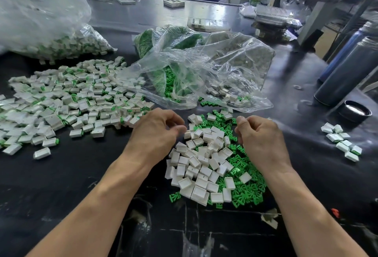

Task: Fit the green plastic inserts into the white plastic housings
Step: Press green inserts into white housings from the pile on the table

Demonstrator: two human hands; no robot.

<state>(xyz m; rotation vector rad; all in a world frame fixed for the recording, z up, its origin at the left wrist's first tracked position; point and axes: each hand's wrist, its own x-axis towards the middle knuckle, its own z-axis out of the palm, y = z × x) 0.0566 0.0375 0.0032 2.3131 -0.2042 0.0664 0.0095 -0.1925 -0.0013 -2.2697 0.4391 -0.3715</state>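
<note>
A heap of empty white housings lies on loose green inserts in front of me on the black table. My left hand hovers at the heap's left edge with loosely curled fingers, thumb and forefinger apart, and nothing visible between them. My right hand hangs over the heap's right side. Its fingers curl downward and hide the palm, so I cannot see whether it holds anything. A wide spread of housings with green inserts fitted covers the table to the left.
A crumpled clear bag of green inserts lies behind the heap. A large clear bag of fitted parts sits at the far left. At right are a small group of fitted parts, dark cylindrical bottles and a round black lid.
</note>
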